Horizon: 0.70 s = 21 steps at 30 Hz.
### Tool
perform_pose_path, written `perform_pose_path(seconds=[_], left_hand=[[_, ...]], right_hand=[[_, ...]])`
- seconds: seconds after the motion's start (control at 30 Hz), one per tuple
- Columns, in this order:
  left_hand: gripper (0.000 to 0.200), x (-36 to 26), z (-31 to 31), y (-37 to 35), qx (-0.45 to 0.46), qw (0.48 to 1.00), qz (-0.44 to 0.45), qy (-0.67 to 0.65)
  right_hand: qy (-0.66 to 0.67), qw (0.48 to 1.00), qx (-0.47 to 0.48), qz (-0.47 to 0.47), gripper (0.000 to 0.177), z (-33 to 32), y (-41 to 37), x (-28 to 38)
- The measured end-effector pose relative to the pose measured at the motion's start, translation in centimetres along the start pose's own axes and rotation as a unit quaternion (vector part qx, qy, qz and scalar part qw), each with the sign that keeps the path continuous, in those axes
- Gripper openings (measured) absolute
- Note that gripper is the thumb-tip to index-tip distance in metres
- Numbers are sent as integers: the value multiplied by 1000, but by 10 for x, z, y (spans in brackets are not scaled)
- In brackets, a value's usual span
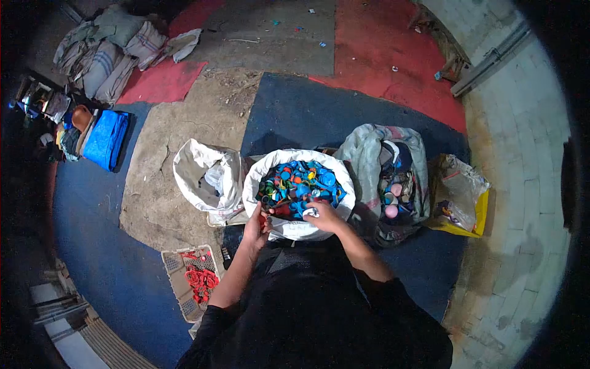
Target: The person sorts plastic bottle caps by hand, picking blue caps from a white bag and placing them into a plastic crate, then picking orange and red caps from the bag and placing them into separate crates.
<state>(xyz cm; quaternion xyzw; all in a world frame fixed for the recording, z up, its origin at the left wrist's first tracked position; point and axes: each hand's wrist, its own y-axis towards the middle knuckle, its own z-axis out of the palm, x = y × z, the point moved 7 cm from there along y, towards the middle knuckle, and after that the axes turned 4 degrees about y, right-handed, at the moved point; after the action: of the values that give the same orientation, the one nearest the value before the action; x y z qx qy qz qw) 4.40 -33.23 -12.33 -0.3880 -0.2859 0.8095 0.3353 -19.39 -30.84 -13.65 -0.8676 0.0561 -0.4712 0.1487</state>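
In the head view, a white woven sack [256, 167] with a rolled-down rim stands in front of me, filled with mixed plastic caps and pieces [301, 178], mostly blue with some red, orange, yellow and green. My left hand [255, 227] is at the sack's near left rim, fingers curled around a red plastic piece [264, 221]. Over the near right part of the sack, my right hand [326, 217] has its fingers bent together. A small whitish bit shows at its fingertips, too small to name.
Left stands another white sack [187, 181]; right are a grey sack [359, 150] with pink lids and a yellow-edged bag [476, 215]. A crate [175, 264] holds red pieces [201, 280]. Piled sacks [107, 55] and a blue folded tarp [106, 139] lie farther left. A block wall [522, 184] bounds the right.
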Motion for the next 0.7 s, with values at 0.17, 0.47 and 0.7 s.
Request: perform_pose_path(seconds=[0.17,0.47,0.7], left_hand=[[41,-5,-5,-2,-10,999,9,-29],[43,1,-27,-4,-71,996,19,-42],[42,-2,-24,-19,-82,995,24,-44]], right_hand=[[5,999,27,25,32,-24,26,9],[-65,985,-74,-141,13,-14,117,30],[-242,965,-64,-79,17,7,143,34]])
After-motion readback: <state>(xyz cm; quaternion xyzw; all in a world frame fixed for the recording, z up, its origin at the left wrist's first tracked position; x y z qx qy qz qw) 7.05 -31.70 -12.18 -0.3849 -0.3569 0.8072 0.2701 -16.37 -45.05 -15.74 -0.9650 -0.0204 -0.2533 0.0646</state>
